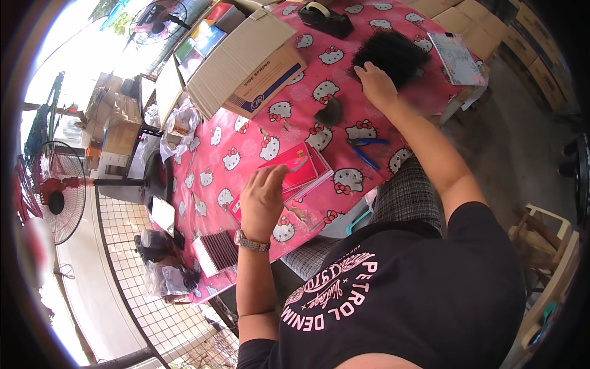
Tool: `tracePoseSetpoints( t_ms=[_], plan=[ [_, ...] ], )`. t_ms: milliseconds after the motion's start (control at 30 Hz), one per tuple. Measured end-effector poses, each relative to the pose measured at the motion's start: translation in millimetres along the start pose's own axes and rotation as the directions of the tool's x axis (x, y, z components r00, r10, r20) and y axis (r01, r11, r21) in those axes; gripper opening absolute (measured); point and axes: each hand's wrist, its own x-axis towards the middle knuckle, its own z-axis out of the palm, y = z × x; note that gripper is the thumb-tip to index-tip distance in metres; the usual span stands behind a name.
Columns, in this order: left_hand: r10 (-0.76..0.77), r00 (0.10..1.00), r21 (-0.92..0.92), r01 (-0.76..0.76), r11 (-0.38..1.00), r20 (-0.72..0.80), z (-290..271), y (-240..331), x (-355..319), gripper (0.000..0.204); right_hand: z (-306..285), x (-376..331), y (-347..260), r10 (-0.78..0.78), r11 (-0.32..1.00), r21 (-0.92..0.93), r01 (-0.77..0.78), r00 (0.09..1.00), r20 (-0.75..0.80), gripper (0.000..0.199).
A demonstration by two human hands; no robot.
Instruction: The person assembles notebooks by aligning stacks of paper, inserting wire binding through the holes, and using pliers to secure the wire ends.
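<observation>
My right hand [376, 85] reaches to the far right, fingertips pinched at the edge of a pile of black spiral binding coils [396, 56]. Whether a coil is between those fingers is too small to make out. Over the near part of the table, my left hand [263, 200], with a watch at the wrist, has its fingers bent and together. What they hold, if anything, is hidden. Beside and partly under it lies a small stack of red-covered notebooks [307, 169]. Blue-handled pliers [369, 150] rest right of the stack, and a dark rounded object [329, 112] lies beyond it.
A cardboard box [261, 83] stands at the far left, near a black tape dispenser [326, 19]. One floral notebook [458, 58] lies at the right edge of the pink-covered table [246, 132]. Several black-coiled notebooks [215, 253] sit near my left wrist. A fan [56, 194] stands left.
</observation>
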Motion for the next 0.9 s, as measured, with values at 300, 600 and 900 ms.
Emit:
tracePoseSetpoints(
  t_ms=[300,600,900],
  plan=[
    [-0.067,0.988,0.042,0.073,0.996,-0.137,28.2,-6.6,2.8,0.014,-119.7,-59.8,-140.7,-0.302,0.567,0.772,0.288,0.944,-0.130,0.028],
    [-0.079,0.982,0.003,0.081,0.997,-0.171,31.2,1.3,0.0,0.016,-119.0,-61.4,-155.5,-0.326,0.383,0.858,0.343,0.919,-0.222,0.017],
    [-0.096,0.977,0.021,0.102,0.995,-0.189,31.3,5.9,0.9,0.013,-126.7,-60.3,-155.5,-0.411,0.450,0.812,0.371,0.894,-0.180,0.016]
  ],
)
